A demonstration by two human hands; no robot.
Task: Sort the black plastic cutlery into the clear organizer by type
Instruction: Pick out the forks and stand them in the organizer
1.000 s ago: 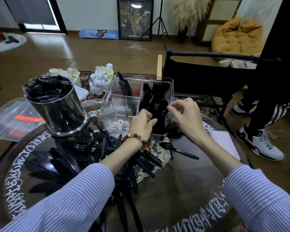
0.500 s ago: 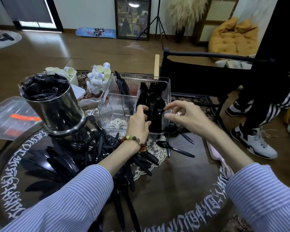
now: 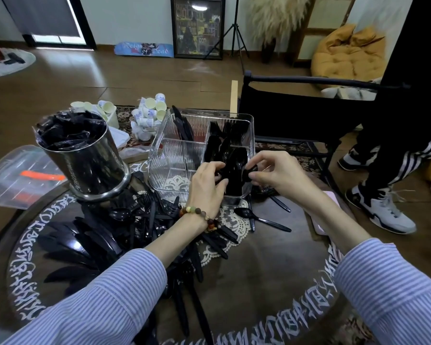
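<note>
The clear ribbed organizer (image 3: 174, 155) stands at the table's far side. Its near right compartment is packed with black spoons (image 3: 234, 168); forks (image 3: 230, 129) fill the far right one and knives (image 3: 183, 125) lean in the far left. My left hand (image 3: 207, 185) rests at the near right compartment's front wall, fingers curled around the spoon handles. My right hand (image 3: 271, 173) pinches a black spoon bowl (image 3: 249, 174) at that compartment's right edge. A heap of loose black cutlery (image 3: 125, 227) lies on the table to the left.
A steel canister (image 3: 90, 160) stuffed with black wrappers stands left of the organizer. Two loose spoons (image 3: 259, 219) lie on the lace mat in front of it. Paper cups (image 3: 148, 113) sit behind. A black chair (image 3: 296, 115) and a person's striped legs (image 3: 396, 168) are at right.
My right hand has come closer to the organizer's right edge and now pinches a spoon bowl there. My left hand stays on the spoons in the near right compartment.
</note>
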